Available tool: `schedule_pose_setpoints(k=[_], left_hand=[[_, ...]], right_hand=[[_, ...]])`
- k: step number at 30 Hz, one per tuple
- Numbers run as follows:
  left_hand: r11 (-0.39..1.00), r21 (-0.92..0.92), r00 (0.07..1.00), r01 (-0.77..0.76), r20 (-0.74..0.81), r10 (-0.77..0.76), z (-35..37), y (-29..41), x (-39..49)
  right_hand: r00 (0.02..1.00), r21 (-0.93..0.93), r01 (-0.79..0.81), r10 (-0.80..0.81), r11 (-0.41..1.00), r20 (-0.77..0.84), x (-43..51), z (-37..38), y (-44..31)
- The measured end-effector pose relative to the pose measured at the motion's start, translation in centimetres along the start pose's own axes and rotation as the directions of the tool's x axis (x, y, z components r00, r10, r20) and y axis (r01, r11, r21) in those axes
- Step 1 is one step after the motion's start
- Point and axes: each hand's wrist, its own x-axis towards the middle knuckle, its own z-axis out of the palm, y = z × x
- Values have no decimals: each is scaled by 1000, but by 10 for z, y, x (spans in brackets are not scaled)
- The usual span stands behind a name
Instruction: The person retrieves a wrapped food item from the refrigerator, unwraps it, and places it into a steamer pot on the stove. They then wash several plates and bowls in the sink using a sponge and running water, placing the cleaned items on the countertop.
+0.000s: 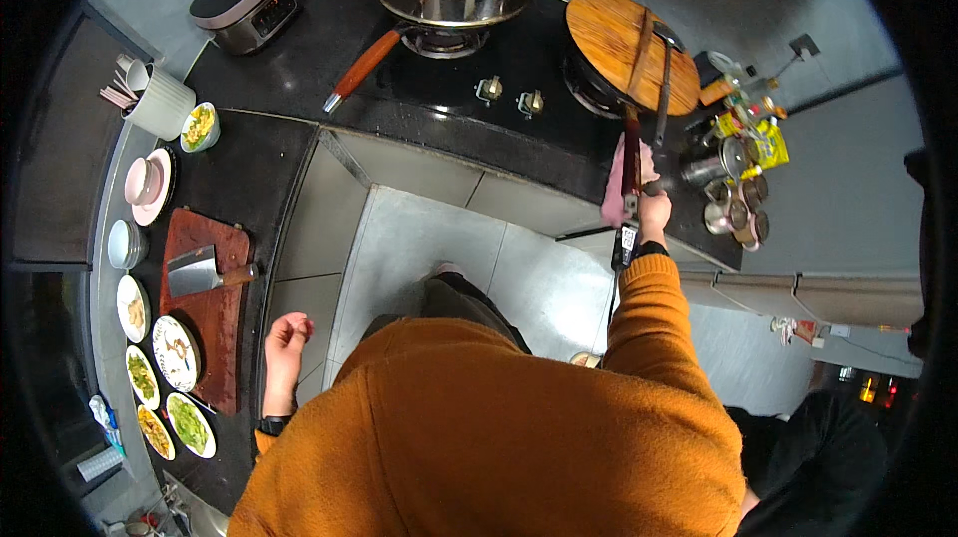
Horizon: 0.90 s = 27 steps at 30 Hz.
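Note:
My right hand (653, 213) is at the right stretch of counter, on or beside a pink cloth (615, 189) near the end of the wok's dark handle (631, 155); whether it grips anything cannot be made out. Beyond it, a round wooden lid (602, 28) covers the wok, with a wooden utensil and a dark long-handled ladle (664, 88) lying across it. My left hand (287, 338) hangs empty with curled fingers near the left counter's edge. To its left, a cleaver (193, 273) lies on a red-brown cutting board (213, 237).
A steaming steel pot (456, 5) stands on the back burner, a wooden handle (364, 69) pointing left. Seasoning jars (724, 215) crowd the right counter. Food plates (191, 425) and bowls (127, 243) line the left counter. Another person's dark-clothed leg (823, 455) is at lower right.

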Motion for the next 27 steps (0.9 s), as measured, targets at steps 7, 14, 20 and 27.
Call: schedule_pose_setpoints(k=[7, 14, 20, 27], left_hand=[[997, 72, 999, 38, 7, -38, 27, 2, -3], [998, -63, 999, -26, -37, 24, -2, -17, -3], [996, -29, 986, 83, -144, -86, -43, -20, -11], [996, -82, 969, 29, -244, -48, -99, -29, -21]], right_hand=[[998, -25, 33, -32, 999, 45, 24, 75, -33], [984, -154, -153, 136, 976, -116, 4, 73, -49], [982, 56, -148, 140, 987, 130, -16, 89, -102], [942, -87, 191, -158, 978, 295, -124, 102, -221]])
